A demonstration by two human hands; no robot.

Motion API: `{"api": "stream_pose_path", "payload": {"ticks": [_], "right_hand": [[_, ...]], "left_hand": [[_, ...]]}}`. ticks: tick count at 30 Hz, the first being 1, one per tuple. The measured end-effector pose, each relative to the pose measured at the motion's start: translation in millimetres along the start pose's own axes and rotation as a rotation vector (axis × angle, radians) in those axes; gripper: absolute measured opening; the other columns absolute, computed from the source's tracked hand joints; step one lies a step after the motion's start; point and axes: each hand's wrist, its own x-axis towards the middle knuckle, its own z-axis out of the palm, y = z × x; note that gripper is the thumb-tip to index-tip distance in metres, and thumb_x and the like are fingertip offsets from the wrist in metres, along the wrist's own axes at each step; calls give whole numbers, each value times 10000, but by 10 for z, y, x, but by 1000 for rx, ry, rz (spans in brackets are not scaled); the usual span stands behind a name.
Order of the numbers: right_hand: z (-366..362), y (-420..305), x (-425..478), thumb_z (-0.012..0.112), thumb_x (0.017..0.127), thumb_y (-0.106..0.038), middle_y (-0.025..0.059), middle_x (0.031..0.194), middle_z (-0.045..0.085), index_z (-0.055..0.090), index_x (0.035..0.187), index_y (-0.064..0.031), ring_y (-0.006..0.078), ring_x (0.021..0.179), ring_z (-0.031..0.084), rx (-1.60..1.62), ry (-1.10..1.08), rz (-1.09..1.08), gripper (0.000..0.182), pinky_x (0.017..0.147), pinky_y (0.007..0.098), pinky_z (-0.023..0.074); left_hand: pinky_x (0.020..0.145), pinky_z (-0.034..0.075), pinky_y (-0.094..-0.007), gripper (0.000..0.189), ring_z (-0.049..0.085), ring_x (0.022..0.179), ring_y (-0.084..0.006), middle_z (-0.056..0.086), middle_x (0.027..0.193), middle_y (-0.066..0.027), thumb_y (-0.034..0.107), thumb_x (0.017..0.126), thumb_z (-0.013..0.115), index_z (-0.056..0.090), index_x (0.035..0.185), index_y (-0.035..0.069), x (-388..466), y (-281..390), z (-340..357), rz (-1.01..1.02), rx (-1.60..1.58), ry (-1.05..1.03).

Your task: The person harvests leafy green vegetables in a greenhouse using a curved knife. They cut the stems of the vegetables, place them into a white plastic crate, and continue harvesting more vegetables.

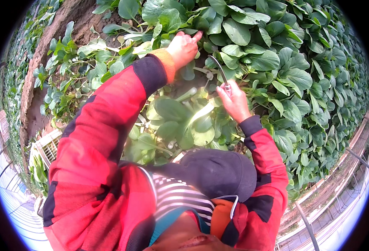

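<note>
My left hand (184, 48) reaches among the leaves of a leafy green plant (169, 20), probably bok choy. Its fingers touch the foliage at the base, and leaves partly hide the tips, so a grip cannot be made out. In my right hand (234, 100) is a small sickle (219, 69) with a thin, curved metal blade. The blade points up and left towards the plants, apart from my left hand. My fingers cover most of its handle. Between my arms and my knee, several loose cut greens (200, 120) lie on the ground.
A dense bed of greens (297, 78) fills the right side. Bare soil (37, 84) runs along the left. Behind my left arm stands a pale plastic crate (48, 146), with greens (37, 168) beside it. Metal pipes (307, 224) cross the lower right edge.
</note>
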Motion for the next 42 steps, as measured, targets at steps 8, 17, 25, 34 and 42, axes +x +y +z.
{"api": "stream_pose_path", "payload": {"ticks": [8, 17, 25, 34, 42], "right_hand": [[554, 125, 811, 577, 906, -358, 46, 687, 586, 459, 972, -56, 107, 430, 499, 236, -86, 312, 331, 376, 263, 412], [868, 1196, 1184, 560, 915, -332, -5, 590, 494, 563, 923, -70, 101, 432, 448, -33, 25, 180, 262, 380, 273, 364], [832, 946, 1119, 580, 877, -335, 239, 775, 614, 541, 951, 40, 417, 750, 591, -232, 75, 109, 385, 711, 455, 462], [685, 504, 1190, 533, 913, -373, 26, 602, 514, 477, 968, -78, 117, 428, 441, 245, -264, 565, 306, 355, 277, 355], [368, 198, 454, 526, 932, -415, 159, 874, 609, 439, 1255, -49, 69, 432, 420, 1350, -151, 233, 496, 349, 199, 347]], "left_hand": [[656, 428, -327, 149, 603, 766, -169, 558, 1060, -31, 204, 726, 603, 695, 816, 129, -281, -71, 368, -76, -116, -7], [703, 459, -365, 311, 616, 811, -189, 598, 1033, -34, 150, 758, 554, 631, 1052, 82, -424, -72, 318, -88, -221, -99], [755, 472, -389, 329, 616, 862, -201, 615, 1070, -33, 149, 768, 562, 626, 1086, 92, -465, -39, 372, -92, -221, -178], [720, 469, -374, 231, 622, 819, -200, 517, 1246, -24, 133, 761, 553, 639, 970, 88, -518, -58, 310, -165, -308, -201], [735, 423, -312, 311, 539, 823, -142, 446, 1354, -8, 128, 758, 563, 629, 1061, 104, -1081, 127, -231, 22, -510, 166]]}}
